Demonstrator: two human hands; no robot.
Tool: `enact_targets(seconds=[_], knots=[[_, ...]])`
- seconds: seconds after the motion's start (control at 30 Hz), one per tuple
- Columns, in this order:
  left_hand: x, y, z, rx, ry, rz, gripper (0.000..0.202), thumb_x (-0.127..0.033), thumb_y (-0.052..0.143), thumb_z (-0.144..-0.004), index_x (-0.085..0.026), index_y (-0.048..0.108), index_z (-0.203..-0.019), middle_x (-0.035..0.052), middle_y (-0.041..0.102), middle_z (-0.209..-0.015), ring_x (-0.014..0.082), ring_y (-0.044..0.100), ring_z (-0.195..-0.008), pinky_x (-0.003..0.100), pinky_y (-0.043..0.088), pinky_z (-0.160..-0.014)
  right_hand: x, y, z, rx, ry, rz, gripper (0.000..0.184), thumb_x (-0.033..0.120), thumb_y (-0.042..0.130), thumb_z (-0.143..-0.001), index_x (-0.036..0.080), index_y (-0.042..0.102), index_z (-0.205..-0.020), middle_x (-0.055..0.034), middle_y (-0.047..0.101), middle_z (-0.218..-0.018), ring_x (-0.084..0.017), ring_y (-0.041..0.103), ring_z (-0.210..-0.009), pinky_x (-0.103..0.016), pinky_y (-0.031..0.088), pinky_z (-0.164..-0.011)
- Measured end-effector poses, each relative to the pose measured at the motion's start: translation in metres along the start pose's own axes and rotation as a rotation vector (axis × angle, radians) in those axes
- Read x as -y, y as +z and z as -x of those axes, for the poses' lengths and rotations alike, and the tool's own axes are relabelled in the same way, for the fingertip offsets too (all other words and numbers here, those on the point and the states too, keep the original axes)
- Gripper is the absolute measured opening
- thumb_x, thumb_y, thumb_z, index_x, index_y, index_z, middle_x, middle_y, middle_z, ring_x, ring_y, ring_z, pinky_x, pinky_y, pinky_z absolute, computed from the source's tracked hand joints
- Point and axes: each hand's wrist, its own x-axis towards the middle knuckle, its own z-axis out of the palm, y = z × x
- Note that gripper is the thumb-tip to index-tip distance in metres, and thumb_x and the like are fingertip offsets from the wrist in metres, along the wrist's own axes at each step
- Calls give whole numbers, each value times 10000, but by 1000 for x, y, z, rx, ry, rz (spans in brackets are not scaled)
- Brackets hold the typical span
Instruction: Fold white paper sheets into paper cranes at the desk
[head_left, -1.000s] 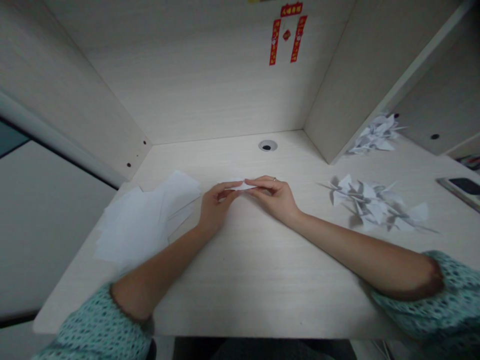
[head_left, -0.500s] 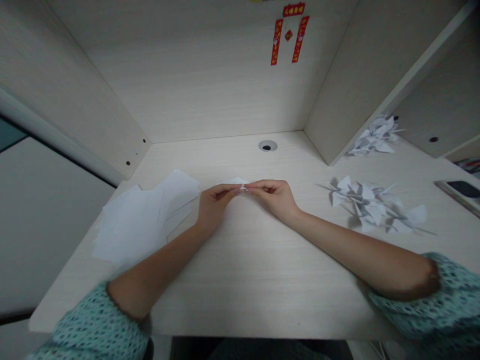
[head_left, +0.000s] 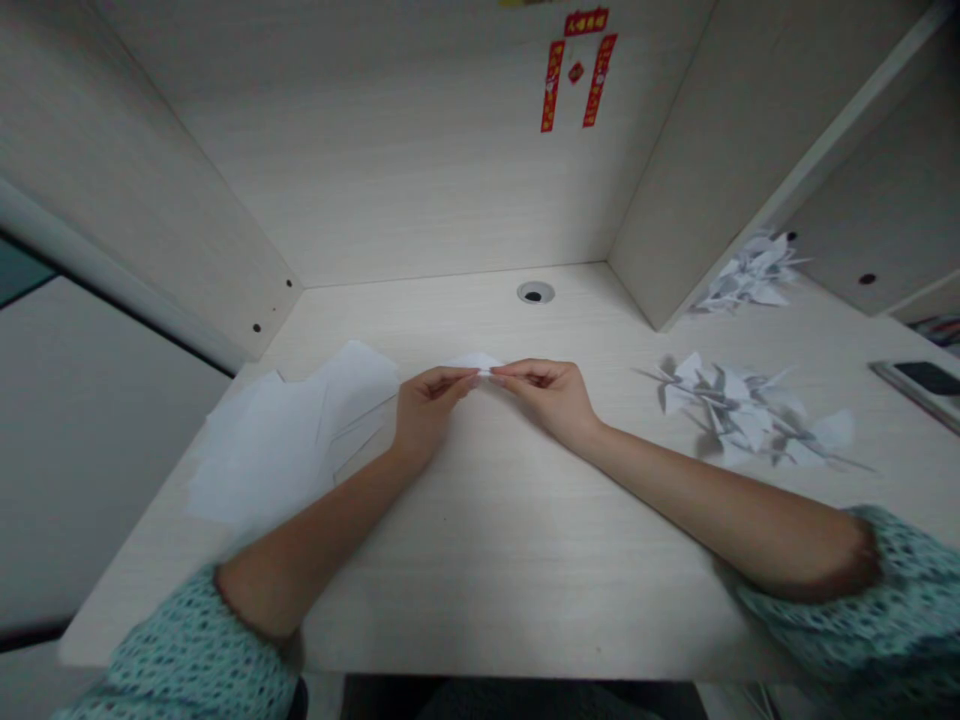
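Head view: folded paper [head_left: 474, 359], visible long axis left-right, pinched by left fingers [head_left: 452, 373] and right fingers [head_left: 527, 366].

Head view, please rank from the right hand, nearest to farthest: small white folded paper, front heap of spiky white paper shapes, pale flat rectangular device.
1. Small white folded paper: pinched by the right hand, on its left.
2. Front heap of spiky white paper shapes: off to the right.
3. Pale flat rectangular device: farther right, near the picture's edge.

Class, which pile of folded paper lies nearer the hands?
The front pile, beyond the right forearm; the other pile lies farther back, beside the partition.
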Motion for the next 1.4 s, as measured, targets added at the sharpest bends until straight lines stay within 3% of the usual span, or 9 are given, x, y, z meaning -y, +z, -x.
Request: enact_targets(seconds=[0.37, 1.0, 1.4], knots=[[-3, 2, 0, -46, -32, 71, 196, -339, 769, -673, -185, 745, -792, 48, 745, -830, 171, 672, -782, 330, 528, -799, 1, -2, -3, 14, 50, -27, 189, 350, 789, -620, 246, 772, -777, -38, 764, -819, -191, 698, -780, -348, 543, -781], [-2, 1, -1, -33, -8, 67, 206, -337, 764, -680, -184, 738, -815, 49, 747, -841, 179, 687, -802, 335, 541, -814, 0, 1, -3, -8, 62, -95, 239, 373, 821, -552, 248, 768, -749, -31, 762, -788, -175, 688, -730, -347, 553, -755], [1, 2, -2, -57, -24, 86, 212, -342, 771, -665, -174, 729, -787, 49, 744, -811, 172, 689, -777, 328, 541, -793, -1, 1, -1, 6, 76, -105, 207, 314, 807, -598, 234, 769, -784, -42, 764, -823, -182, 701, -753, -361, 545, -800]])
